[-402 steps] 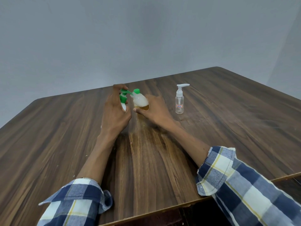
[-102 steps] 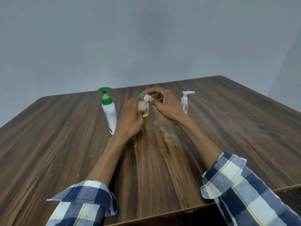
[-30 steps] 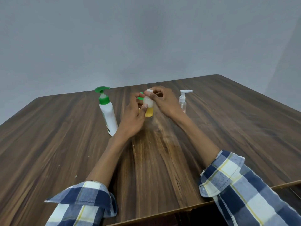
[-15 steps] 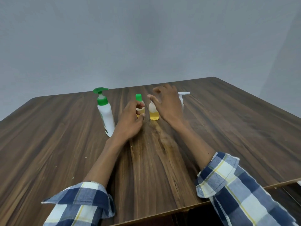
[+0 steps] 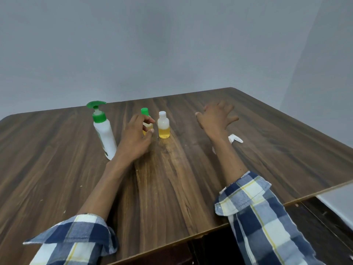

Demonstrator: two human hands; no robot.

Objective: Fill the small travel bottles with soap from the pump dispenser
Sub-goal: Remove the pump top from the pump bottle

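Since half a second earlier, the right hand (image 5: 215,119) had left the white-capped bottle (image 5: 163,125) and hung spread wide. Left hand (image 5: 133,138) fingers curled loosely beside the green-capped bottle (image 5: 145,119), grip uncertain. Pump dispenser (image 5: 103,131) stood left on the table (image 5: 57,150).

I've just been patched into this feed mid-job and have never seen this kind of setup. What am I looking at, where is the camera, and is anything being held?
There is no machine here. A person wears one wide-angle camera on the head, looking forward and down, so the two arms in checked sleeves are theirs. On the brown wooden table stand a tall white pump dispenser with a green pump, a small travel bottle with a green cap and a small clear bottle with a white cap, part filled with yellow soap. The left hand curls loosely beside the green-capped bottle; whether it touches is unclear. The right hand hangs open above the table, holding nothing. A clear bottle with a white pump is mostly hidden behind that forearm.
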